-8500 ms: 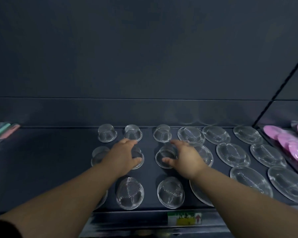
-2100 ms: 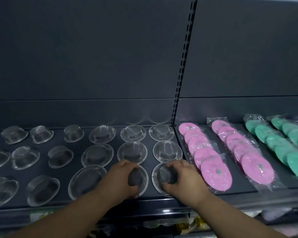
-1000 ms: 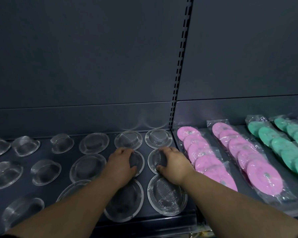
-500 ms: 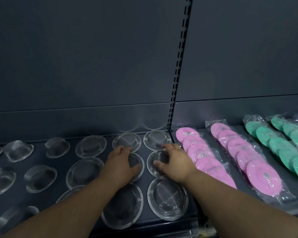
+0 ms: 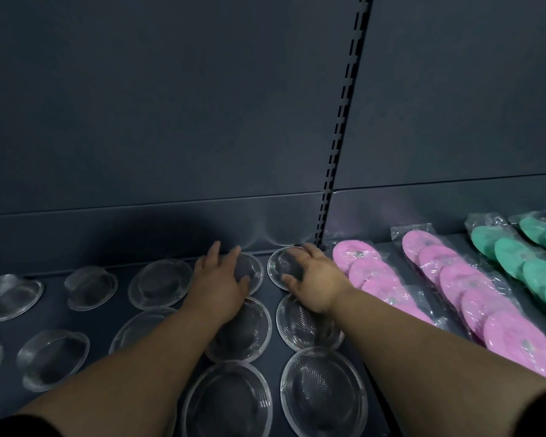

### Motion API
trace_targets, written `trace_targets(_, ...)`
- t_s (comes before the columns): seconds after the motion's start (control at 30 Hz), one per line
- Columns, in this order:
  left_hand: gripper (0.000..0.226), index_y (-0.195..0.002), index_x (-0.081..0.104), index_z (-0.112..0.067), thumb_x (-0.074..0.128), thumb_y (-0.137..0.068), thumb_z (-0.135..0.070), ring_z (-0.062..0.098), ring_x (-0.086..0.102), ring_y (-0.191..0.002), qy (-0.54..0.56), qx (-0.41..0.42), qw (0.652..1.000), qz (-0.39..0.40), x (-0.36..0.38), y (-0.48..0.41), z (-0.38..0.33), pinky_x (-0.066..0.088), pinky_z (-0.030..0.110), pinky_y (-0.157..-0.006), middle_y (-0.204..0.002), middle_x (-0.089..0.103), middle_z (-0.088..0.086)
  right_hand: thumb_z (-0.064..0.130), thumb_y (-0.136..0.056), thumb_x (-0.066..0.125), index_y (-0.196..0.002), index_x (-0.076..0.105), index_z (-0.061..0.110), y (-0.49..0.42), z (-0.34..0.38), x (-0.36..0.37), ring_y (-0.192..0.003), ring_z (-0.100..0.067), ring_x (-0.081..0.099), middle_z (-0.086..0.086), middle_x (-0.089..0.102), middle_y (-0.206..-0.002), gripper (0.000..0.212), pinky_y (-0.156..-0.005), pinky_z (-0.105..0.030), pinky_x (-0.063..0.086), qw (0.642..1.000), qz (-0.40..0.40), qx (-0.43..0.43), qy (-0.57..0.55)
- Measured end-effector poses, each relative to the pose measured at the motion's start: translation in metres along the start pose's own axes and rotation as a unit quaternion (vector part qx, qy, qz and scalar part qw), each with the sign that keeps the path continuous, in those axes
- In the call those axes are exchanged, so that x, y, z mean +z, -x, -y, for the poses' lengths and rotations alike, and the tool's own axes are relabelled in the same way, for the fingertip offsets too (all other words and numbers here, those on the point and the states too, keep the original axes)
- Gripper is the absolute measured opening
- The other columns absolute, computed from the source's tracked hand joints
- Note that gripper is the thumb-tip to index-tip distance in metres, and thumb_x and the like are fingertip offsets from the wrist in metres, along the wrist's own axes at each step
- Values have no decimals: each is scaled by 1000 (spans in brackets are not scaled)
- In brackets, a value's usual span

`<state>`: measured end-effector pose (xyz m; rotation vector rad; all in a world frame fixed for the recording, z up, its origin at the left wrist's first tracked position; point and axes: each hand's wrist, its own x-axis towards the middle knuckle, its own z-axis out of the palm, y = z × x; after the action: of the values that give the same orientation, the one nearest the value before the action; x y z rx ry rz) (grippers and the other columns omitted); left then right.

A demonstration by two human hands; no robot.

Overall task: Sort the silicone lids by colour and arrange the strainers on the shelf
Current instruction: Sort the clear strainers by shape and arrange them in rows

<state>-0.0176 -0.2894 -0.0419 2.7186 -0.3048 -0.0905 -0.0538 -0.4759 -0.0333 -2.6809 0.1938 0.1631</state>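
Left hand (image 5: 219, 279) flat on back-row strainer (image 5: 256, 271); right hand (image 5: 316, 280) flat on corner strainer (image 5: 279, 263), shelf (image 5: 98, 324) rear. We nudge both square with rows, light pressure, clear of pink lids (image 5: 379, 279).

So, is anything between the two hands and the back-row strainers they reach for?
Nothing visible does. The left hand rests on one back-row strainer, the right hand on the neighbouring strainer by the shelf upright. Both forearms pass above the nearer strainers.
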Motion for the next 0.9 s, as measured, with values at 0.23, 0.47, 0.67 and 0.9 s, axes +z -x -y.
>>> trace_targets(0.23,63,-150,22,-23,44,-95,-44,27,17,-145,23,-12,998,56,5,-9,3,18,34,-117,-159,10,9,39,-95,45,-148,27,31,-14,2,7,-143,-27,23,-1,9,-160,56,-117,-37,24,1000,13,-5,26)
trace_targets(0.47,63,-150,21,-23,43,-96,-46,26,14,-146,48,-18,996,71,1,-12,0,15,32,-117,-160,9,8,34,-95,48,-148,25,29,-15,1,6,-143,-27,22,-4,11,-160,58,-117,-36,22,1000,13,0,3)
trace_targets(0.67,62,-150,24,-22,46,-95,-43,21,12,-146,69,16,997,13,-12,24,-7,11,28,-117,-159,11,5,45,-90,55,-147,27,29,20,0,-6,-143,-23,24,-3,19,-157,66,-116,-31,24,998,-47,-17,-46)
trace_targets(0.9,57,-146,32,-23,49,-95,-40,15,18,-144,69,35,997,-5,-15,101,-7,13,22,-114,-157,16,0,42,-89,58,-135,46,27,81,-15,-6,-129,-18,42,-1,41,-142,50,-107,-21,30,994,-61,-50,-72)
